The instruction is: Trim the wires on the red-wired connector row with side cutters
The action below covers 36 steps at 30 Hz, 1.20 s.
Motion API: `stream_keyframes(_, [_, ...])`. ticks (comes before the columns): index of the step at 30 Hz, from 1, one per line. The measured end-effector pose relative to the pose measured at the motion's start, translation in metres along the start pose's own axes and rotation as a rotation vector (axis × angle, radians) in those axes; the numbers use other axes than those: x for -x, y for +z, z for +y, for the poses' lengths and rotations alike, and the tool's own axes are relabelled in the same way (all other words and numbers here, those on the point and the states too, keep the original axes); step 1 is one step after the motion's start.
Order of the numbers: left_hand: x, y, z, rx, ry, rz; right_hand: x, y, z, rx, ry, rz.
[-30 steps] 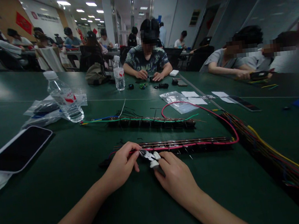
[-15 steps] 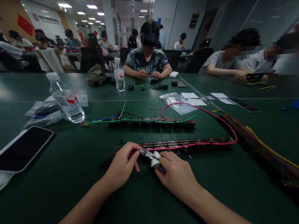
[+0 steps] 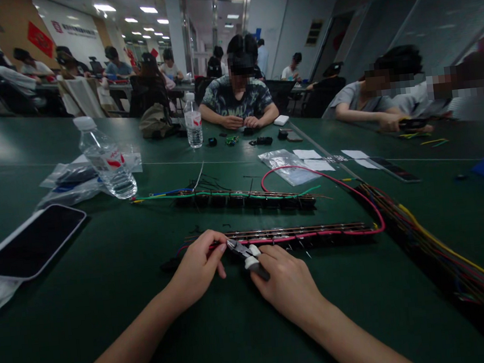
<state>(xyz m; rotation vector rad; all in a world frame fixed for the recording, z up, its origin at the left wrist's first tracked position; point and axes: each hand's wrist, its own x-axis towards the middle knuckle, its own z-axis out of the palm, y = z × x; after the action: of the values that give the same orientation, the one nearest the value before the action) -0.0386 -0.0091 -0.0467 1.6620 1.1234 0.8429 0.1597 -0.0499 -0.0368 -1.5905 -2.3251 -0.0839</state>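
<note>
My right hand point(image 3: 288, 280) is closed round the grey-and-white handles of a pair of pliers point(image 3: 240, 249), whose metal jaws point left. The fingertips of my left hand point(image 3: 201, 265) are pinched together right at the jaw tips; whatever lies between them is too small to make out. Just behind both hands runs a long dark strip point(image 3: 315, 230) with copper-coloured wires along its top. A thick red wire point(image 3: 345, 232) lies along its near side and loops up and back at the right end. Thin cable tie ends point(image 3: 305, 248) stick out from the strip's near edge.
Farther back lies a second strip point(image 3: 247, 198) with a green wire. A wire bundle point(image 3: 427, 238) runs down the right side. On the left are a phone point(image 3: 36, 241), a water bottle point(image 3: 107, 160) and plastic bags point(image 3: 71, 181). Across the table sits a co-worker point(image 3: 238, 99).
My hands and the pliers have hardly moved. Across the table, the co-worker's hands have shifted slightly.
</note>
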Motion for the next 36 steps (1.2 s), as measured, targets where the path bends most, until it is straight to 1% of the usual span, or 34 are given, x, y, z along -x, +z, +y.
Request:
stream_keyframes(6, [0.0003,0.0,-0.0003,0.01,0.007,-0.004,0.0004,-0.0002,0.0008,-0.048,0.05,0.023])
stream_keyframes(16, [-0.0005,0.0005,-0.0008,0.008,0.009,-0.006,0.0054,0.0063,0.0019,-0.118,-0.021,0.097])
stream_keyframes(26, [0.0,-0.0001,-0.0027,-0.008,0.016,-0.008,0.0056,0.0047,0.0037,-0.177,-0.04,0.058])
stream_keyframes(36, [-0.0011,0.0008,-0.0035,0.006,0.011,-0.005,0.0065,0.0014,0.0007,-0.074,-0.06,0.016])
